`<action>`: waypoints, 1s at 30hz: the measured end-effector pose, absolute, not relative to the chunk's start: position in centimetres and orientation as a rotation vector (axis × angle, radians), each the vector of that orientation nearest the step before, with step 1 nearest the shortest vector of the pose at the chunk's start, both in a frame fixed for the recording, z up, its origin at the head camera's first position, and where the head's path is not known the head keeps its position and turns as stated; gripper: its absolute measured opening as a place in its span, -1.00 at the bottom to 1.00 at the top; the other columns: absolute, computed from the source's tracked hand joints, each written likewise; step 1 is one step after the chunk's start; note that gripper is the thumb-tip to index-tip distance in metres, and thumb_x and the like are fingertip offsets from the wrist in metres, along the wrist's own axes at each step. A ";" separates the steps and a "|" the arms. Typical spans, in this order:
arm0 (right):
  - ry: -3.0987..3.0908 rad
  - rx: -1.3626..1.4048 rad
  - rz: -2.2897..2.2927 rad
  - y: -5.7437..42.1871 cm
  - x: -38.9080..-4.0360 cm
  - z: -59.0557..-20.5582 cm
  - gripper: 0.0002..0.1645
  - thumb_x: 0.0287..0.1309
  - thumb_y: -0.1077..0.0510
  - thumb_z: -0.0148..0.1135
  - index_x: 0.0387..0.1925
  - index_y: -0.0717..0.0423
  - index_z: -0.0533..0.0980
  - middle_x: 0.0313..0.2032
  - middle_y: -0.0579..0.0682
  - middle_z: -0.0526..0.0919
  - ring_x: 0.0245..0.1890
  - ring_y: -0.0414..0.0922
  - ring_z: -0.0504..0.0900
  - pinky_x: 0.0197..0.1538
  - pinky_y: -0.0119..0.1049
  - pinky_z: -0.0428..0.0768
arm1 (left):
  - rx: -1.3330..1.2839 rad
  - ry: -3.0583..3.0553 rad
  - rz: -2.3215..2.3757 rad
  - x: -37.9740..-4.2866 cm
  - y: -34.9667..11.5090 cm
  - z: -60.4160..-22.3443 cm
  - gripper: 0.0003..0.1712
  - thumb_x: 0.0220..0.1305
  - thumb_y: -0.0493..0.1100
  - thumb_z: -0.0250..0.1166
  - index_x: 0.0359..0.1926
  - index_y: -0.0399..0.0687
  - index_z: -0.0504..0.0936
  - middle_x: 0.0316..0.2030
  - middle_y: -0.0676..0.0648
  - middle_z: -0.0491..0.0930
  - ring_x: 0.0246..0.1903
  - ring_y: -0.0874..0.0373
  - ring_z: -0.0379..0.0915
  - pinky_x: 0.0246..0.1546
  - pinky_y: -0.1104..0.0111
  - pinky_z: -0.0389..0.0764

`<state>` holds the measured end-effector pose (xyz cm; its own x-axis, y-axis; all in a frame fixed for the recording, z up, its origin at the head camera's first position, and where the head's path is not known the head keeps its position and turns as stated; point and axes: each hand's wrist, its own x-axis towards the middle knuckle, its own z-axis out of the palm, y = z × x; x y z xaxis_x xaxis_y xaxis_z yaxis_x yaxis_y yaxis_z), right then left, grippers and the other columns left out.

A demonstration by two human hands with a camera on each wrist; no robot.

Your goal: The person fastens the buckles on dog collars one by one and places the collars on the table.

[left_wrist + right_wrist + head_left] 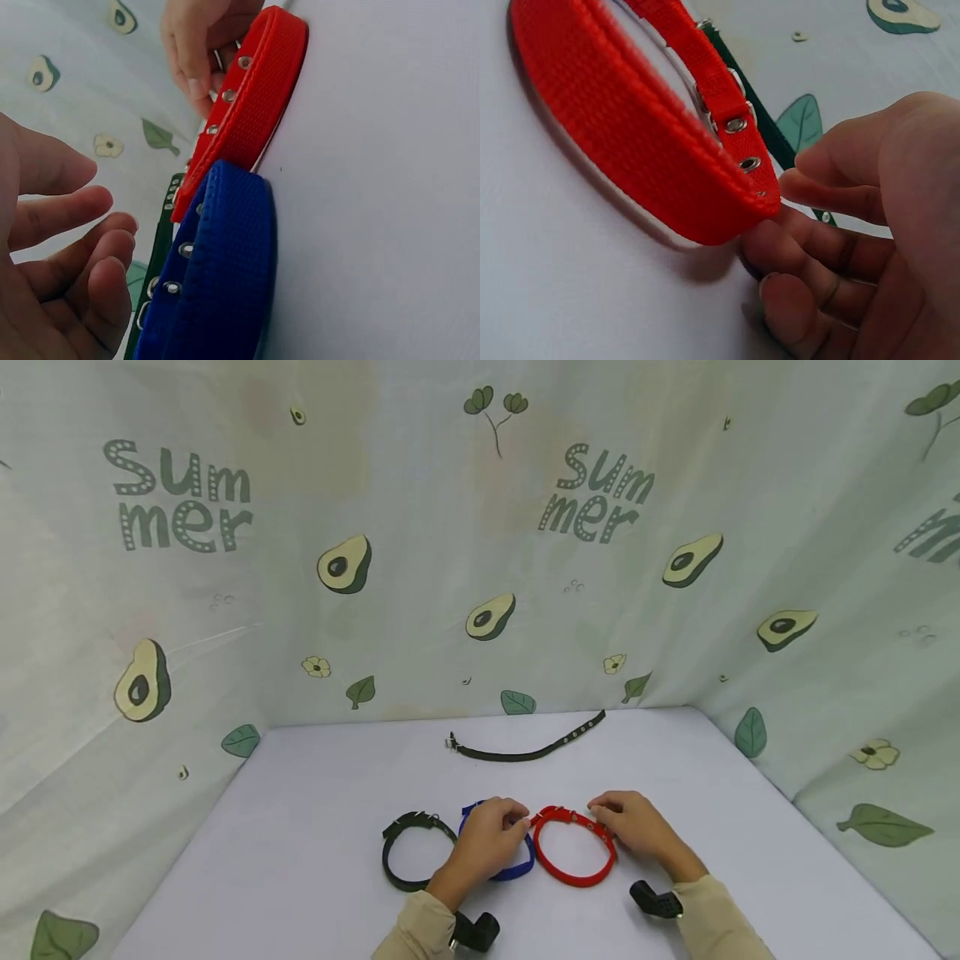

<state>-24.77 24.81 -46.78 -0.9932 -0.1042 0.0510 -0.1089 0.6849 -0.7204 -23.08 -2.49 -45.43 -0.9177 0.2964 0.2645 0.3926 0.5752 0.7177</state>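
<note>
Three buckled collars lie in a row as loops: a dark green collar [387,860], a blue collar [513,872] and a red collar [577,881]. Over the blue one hovers my left hand [489,837], hiding part of it in the head view. Its fingers are loosely bent with nothing between them, beside the blue collar [232,262] in the left wrist view. My right hand [636,827] is at the right side of the red loop. In the right wrist view its fingertips [769,244] lie against the outside of the red collar [645,142], without a visible pinch.
A fourth collar, dark green and unbuckled [510,757], stretches across the back of the white table [322,827]. Behind the table hangs a cloth [420,635] printed with avocados and leaves. Black wrist cameras [477,933] sit near both sleeves.
</note>
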 end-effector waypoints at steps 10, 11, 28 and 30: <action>-2.900 0.219 1.291 26.3 -26.0 -45.5 -0.78 0.39 0.13 0.18 -0.11 0.17 0.64 -0.44 -0.03 0.58 -0.47 -0.10 0.54 -0.43 -0.27 0.55 | -0.575 -2.713 -1.320 -23.9 -2.7 -44.8 -0.82 0.36 -0.14 0.29 -0.13 -0.09 0.74 -0.44 0.20 0.54 -0.41 0.28 0.40 -0.40 0.41 0.51; -2.894 0.202 1.296 26.5 -26.3 -45.3 -0.77 0.40 0.13 0.17 -0.09 0.18 0.64 -0.44 -0.02 0.59 -0.46 -0.09 0.54 -0.43 -0.26 0.55 | -0.593 -2.722 -1.313 -24.0 -2.7 -44.8 -0.82 0.36 -0.13 0.29 -0.12 -0.09 0.74 -0.45 0.20 0.53 -0.42 0.28 0.40 -0.40 0.41 0.50; -2.715 -0.087 1.398 25.2 -33.8 -45.2 -0.53 0.41 0.11 0.06 0.22 0.27 0.50 0.05 0.24 0.61 -0.09 0.05 0.61 -0.10 -0.17 0.58 | -0.493 -2.819 -1.060 -30.3 -7.4 -42.8 -0.82 0.35 -0.13 0.30 -0.14 -0.12 0.71 -0.30 -0.02 0.66 -0.33 0.13 0.55 -0.35 0.25 0.59; -2.737 -0.085 1.363 24.8 -34.3 -45.4 -0.49 0.39 0.11 0.09 0.27 0.26 0.45 0.14 0.29 0.53 -0.04 0.10 0.58 -0.03 -0.09 0.57 | -0.467 -2.854 -1.028 -30.8 -7.5 -43.0 -0.83 0.35 -0.12 0.30 -0.16 -0.10 0.71 -0.31 0.00 0.65 -0.36 0.16 0.53 -0.36 0.28 0.57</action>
